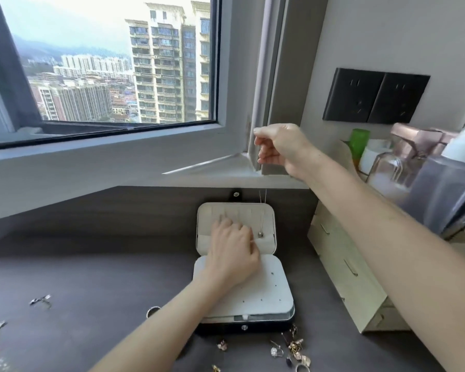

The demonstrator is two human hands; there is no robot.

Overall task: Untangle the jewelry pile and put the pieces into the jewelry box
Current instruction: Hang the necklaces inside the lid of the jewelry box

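Necklace (262,210): we pinch its chain high in our right hand (275,146), pendant hanging straight down over the jewelry box (269,288) lid, where our left hand (232,253) rests, fingers curled, its hold unclear.

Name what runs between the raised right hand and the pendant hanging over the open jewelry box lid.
In the head view, a thin necklace chain runs down from the right hand to the pendant, over the jewelry box lid.

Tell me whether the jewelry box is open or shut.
Open. The jewelry box lies flat on the desk, its lid folded back toward the window, pale lining and a dangling necklace showing.
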